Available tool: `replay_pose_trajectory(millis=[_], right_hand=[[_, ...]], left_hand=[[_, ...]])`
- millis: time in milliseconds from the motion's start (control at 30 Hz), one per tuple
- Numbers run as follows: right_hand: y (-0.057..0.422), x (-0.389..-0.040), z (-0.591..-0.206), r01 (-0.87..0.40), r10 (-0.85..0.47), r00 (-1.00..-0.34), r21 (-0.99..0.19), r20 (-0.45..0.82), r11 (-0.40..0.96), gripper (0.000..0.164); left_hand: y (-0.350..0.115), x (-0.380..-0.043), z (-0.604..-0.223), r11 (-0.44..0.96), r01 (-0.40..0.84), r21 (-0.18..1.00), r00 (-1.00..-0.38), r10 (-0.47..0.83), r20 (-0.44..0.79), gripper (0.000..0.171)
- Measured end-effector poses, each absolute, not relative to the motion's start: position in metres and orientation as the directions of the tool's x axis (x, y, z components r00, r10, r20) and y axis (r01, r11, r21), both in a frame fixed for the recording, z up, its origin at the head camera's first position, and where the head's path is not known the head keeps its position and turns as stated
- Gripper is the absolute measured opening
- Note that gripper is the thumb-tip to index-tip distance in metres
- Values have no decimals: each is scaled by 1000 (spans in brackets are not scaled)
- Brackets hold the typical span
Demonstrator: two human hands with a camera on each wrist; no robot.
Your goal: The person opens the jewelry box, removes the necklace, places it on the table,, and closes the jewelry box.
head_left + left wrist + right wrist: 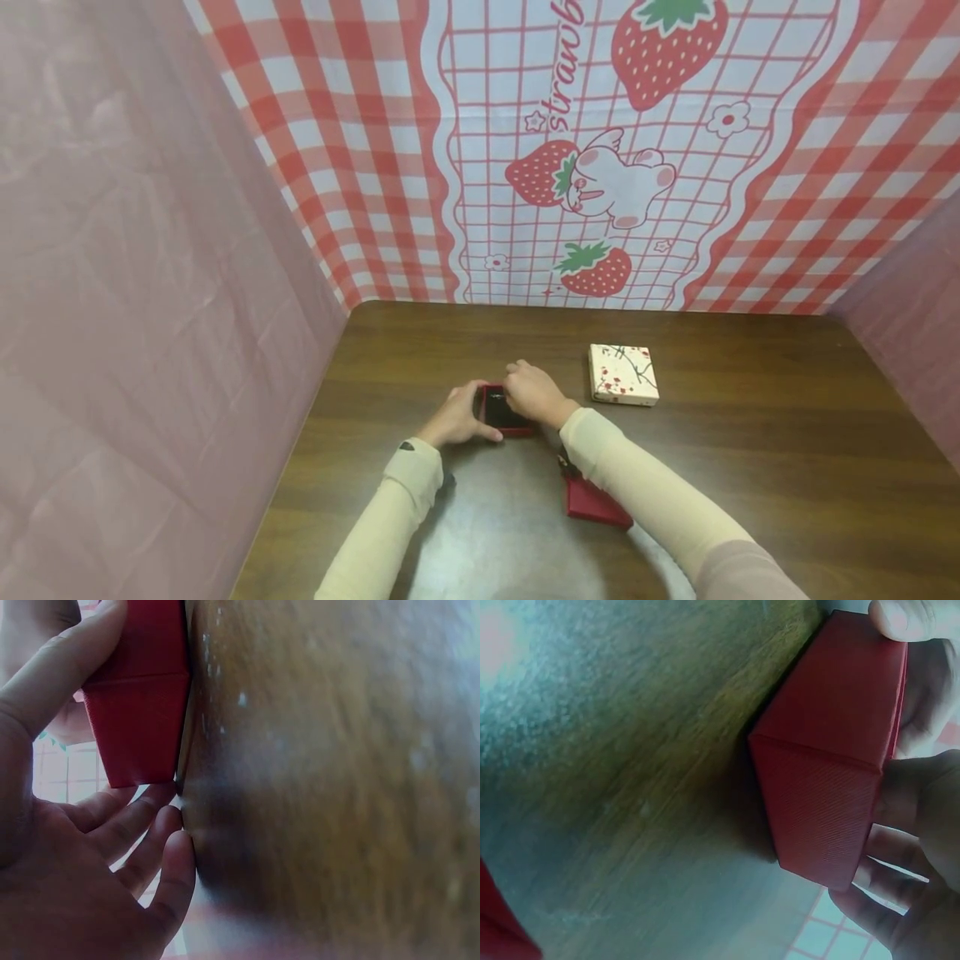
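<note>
A small open red box [517, 432] with a dark lining sits on the wooden table between both hands. Inside it, near the far left, shows a small shiny silver piece [497, 397] whose kind is too small to make out. My left hand [457, 416] holds the box from the left, thumb along its near side and fingers by its far end. From the right, my right hand [534, 393] reaches over the far right corner. Its fingers [885, 881] curl at the outer wall, thumb at the rim, and cover part of the interior.
A second red piece, like a box or lid [596, 504], lies nearer me, partly under my right forearm. At the back right rests a flat cream box [623, 375] with a floral branch print. A strawberry-patterned cloth [480, 208] hangs along the table's far edge.
</note>
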State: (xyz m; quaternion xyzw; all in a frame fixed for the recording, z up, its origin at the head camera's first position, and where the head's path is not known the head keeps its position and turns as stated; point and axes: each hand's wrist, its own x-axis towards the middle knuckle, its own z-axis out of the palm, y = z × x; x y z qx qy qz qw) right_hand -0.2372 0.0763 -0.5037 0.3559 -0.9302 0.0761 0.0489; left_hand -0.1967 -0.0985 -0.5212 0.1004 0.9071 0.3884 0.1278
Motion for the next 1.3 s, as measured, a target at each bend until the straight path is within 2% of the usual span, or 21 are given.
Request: replay_pose_trajectory(millis=[167,300,467,700,1067,1300], right_hand=[[76,-238,-503,-684,-676,-728,-66,109,726,3],[78,-239,-505,-682,-675,-731,-79,100,727,5],[81,-238,-507,-687,-672,-727,-123,143,716,15],[83,-236,-506,-690,-657,-721,-144,221,709,12],[83,-234,-504,-624,-605,-779,-288,163,726,7],[85,-233,-502,-614,-596,-785,-348,171,709,4]], left_hand=[[-97,-197,-521,682,77,727,-947,279,-161,93],[-96,-198,-521,683,84,725,-947,282,-155,94],[-96,-197,-520,686,87,723,-944,289,-160,92],[-96,-197,-520,683,96,724,-946,290,-148,92],[-96,-196,-519,679,85,729,-949,278,-149,91],[-97,-197,-520,677,80,731,-947,280,-155,93]])
